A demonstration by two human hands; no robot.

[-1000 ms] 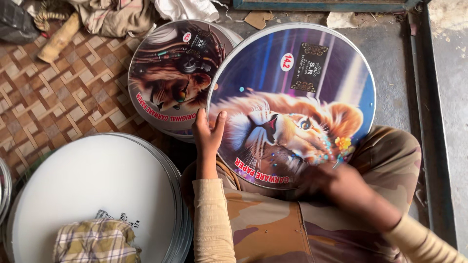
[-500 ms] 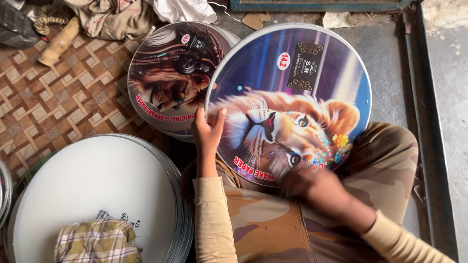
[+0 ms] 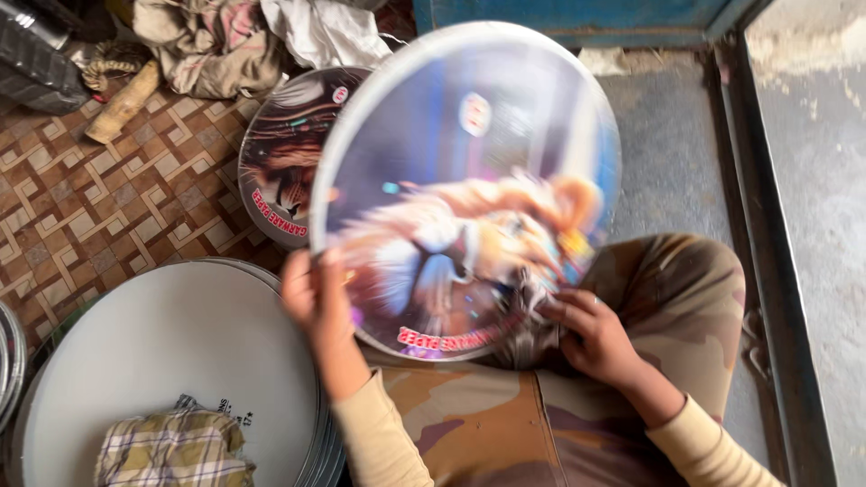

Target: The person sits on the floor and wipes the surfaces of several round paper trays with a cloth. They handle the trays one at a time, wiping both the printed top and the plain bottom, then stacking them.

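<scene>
Nearest me, a checked cloth (image 3: 171,448) lies on the white discs (image 3: 171,361) stacked at near left. My left hand (image 3: 311,293) clasps the lion disc (image 3: 465,189) by its left rim, my right hand (image 3: 591,334) pinches its lower edge with a rag (blurred), so it stands tilted above my lap. Farther left, a second printed disc (image 3: 280,162) lies on the patterned floor (image 3: 99,198).

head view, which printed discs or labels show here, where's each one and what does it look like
Lion disc: round, blurred, blue ground, orange lion, held by left hand and right hand.
Second printed disc: behind it on the floor, dark picture, white rim.
White disc: lower left, small dark print.
</scene>
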